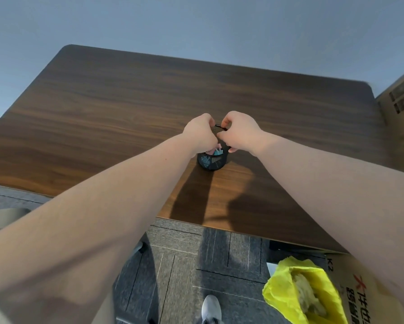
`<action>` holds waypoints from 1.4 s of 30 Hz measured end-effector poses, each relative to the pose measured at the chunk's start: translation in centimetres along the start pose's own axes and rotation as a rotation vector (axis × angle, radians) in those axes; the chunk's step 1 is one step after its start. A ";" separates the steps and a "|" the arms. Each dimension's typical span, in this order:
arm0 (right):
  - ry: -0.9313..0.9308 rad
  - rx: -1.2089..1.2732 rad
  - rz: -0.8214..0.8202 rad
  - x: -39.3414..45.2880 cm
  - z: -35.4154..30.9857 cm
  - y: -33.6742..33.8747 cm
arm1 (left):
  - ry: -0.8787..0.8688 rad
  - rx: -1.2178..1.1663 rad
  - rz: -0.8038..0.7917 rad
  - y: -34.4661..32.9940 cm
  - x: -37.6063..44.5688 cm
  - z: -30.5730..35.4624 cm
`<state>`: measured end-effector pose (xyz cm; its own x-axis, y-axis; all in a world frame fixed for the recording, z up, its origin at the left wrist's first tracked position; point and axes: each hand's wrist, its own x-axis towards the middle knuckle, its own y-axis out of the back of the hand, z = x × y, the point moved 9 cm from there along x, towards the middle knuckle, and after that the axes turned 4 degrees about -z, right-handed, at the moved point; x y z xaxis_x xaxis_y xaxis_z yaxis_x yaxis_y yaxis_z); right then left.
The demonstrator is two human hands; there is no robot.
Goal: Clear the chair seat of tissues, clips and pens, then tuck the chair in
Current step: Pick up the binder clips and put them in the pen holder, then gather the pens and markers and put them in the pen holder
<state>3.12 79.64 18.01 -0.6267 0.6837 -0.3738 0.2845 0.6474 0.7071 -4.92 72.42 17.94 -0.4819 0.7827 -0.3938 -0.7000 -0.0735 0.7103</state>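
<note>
Two black mesh cups on the desk (pixel 102 113): left hand (pixel 200 134) and right hand (pixel 242 134) pinch the far mesh cup (pixel 217 130); near cup (pixel 211 161) holds clips (pixel 216 152).

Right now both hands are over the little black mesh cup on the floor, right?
Not quite. In the head view both hands, left and right, are over the little black mesh cup, but it stands on the wooden table, not the floor.

Both hands' fingers (pixel 222 123) hide what is perhaps a mesh holder (pixel 218 130).
</note>
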 end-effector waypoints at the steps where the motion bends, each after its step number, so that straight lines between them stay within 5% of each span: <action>1: 0.007 -0.014 0.022 -0.1 0.0 0.3 | -0.008 -0.018 0.000 -0.1 0.0 0.0; 11: 0.146 -0.246 0.130 -1.9 -3.5 -0.2 | -0.075 0.029 0.117 3.1 -2.9 -1.7; 18: 0.275 -0.366 0.056 -4.4 -10.4 -6.0 | 0.032 0.149 0.065 6.6 -7.4 -10.2; 33: 0.536 -0.509 -0.261 -12.9 -25.6 -34.1 | 0.489 0.112 0.017 9.5 -26.6 -42.2; 42: 0.609 -0.591 -0.493 -18.7 -25.7 -50.8 | 0.730 0.084 -0.035 3.1 -38.2 -57.4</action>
<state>-18.22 25.30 4.51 -0.8920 -0.0159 -0.4518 -0.4145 0.4278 0.8032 -18.89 6.80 1.70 -0.7092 0.1705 -0.6841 -0.6923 0.0147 0.7214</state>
